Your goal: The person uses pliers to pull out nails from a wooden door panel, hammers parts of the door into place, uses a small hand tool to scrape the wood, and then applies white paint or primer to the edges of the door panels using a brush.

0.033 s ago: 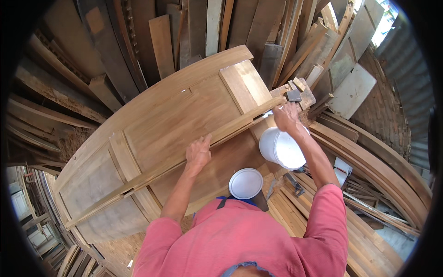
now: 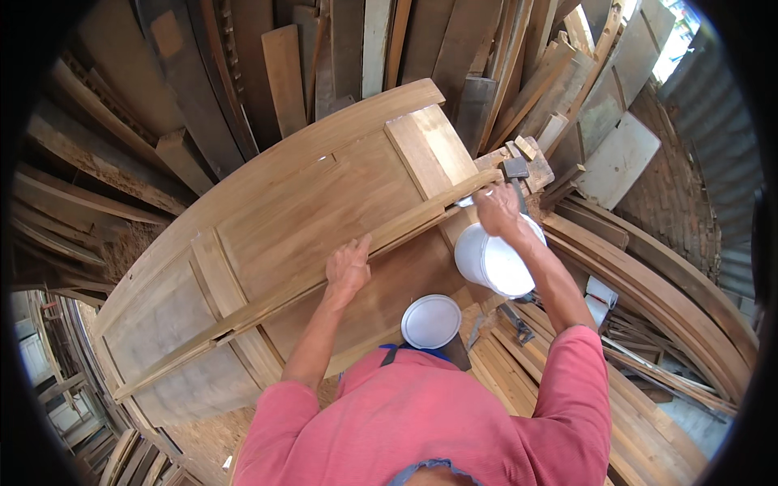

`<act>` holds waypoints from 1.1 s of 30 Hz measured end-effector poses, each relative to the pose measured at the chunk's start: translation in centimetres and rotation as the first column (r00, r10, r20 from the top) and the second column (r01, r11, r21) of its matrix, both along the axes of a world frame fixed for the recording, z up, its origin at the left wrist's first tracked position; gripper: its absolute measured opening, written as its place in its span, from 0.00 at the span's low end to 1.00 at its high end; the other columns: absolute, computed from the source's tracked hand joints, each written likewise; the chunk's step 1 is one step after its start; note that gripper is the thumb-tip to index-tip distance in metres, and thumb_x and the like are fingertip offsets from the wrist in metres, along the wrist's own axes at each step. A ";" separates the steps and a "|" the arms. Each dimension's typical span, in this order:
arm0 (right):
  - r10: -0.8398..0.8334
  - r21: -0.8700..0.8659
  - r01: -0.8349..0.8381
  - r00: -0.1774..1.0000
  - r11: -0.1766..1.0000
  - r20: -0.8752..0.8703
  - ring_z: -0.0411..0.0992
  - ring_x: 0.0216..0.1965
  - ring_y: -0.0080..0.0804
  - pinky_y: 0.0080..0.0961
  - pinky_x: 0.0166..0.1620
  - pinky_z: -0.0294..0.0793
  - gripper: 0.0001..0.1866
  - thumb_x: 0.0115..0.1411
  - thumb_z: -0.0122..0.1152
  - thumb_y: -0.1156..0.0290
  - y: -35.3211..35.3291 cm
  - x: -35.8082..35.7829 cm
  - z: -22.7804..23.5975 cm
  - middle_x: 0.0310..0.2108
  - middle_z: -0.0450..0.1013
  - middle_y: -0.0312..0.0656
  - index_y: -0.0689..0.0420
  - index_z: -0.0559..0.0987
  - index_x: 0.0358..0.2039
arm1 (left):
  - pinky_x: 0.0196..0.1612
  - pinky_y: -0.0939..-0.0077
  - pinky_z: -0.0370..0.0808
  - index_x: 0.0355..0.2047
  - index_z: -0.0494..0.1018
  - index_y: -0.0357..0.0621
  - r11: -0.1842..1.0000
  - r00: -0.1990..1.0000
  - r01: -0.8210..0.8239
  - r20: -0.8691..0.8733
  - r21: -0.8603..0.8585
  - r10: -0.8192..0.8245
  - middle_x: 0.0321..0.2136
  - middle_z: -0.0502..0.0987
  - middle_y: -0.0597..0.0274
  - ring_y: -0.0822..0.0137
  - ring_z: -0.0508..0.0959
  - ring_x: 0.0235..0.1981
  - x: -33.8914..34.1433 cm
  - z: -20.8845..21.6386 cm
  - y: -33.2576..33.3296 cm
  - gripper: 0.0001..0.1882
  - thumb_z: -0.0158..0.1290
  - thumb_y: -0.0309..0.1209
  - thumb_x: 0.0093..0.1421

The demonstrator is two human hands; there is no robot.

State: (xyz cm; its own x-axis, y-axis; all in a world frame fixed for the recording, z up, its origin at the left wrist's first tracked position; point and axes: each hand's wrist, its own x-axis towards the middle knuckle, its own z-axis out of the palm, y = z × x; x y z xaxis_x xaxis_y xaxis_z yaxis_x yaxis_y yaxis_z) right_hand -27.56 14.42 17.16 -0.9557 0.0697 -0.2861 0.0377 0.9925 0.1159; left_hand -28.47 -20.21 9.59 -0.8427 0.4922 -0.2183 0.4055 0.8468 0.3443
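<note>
Step in hand looked like filling or coating the wooden door (image 2: 300,219) along its middle rail; the door lay flat across the view amid stacked timber planks (image 2: 324,49). Left hand (image 2: 348,267) rested palm down on the rail, fingers spread flat, gripping nothing, steadying the panel. Right hand (image 2: 496,209) was closed around a small pale tool (image 2: 468,199), tip touching the rail's right end near the stile; whether scraper or brush could not be told. White tub (image 2: 494,261) sat just below the right wrist, its white lid (image 2: 431,321) nearer the body, apart from it. By my judgement the next move called for drawing the tool along the rail with the left hand bracing, and reloading from the tub. Tub contents hidden by the forearm; what carried the door was hidden; a dark block-like thing (image 2: 515,168) beyond the hand was too small to identify.
</note>
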 end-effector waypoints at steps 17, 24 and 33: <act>-0.121 0.103 0.125 0.992 0.987 -0.047 0.76 0.45 0.46 0.41 0.47 0.68 0.13 0.57 0.54 0.70 1.9 -3.2 -1.4 0.40 0.79 0.51 0.57 0.83 0.38 | 0.40 0.51 0.77 0.52 0.70 0.55 1.000 0.995 0.017 0.095 0.011 -0.018 0.37 0.79 0.54 0.48 0.79 0.41 -1.6 -0.7 -0.5 0.29 0.63 0.28 0.48; 0.031 -0.062 -0.041 0.988 0.997 -0.151 0.75 0.48 0.48 0.41 0.51 0.68 0.11 0.53 0.55 0.73 -0.1 -3.1 -1.1 0.40 0.79 0.53 0.56 0.85 0.32 | 0.45 0.51 0.76 0.54 0.70 0.58 1.000 0.993 -0.003 0.116 -0.029 0.006 0.41 0.78 0.56 0.51 0.78 0.46 -2.5 -0.8 -0.7 0.31 0.65 0.32 0.48; -0.025 0.106 0.041 0.989 0.994 -0.144 0.74 0.47 0.45 0.40 0.50 0.67 0.12 0.55 0.55 0.70 1.8 -1.9 -0.8 0.40 0.78 0.51 0.56 0.85 0.34 | 0.49 0.52 0.75 0.55 0.70 0.59 0.998 0.987 -0.010 0.160 -0.061 0.019 0.45 0.75 0.55 0.51 0.76 0.50 -2.9 0.0 -0.3 0.32 0.66 0.35 0.49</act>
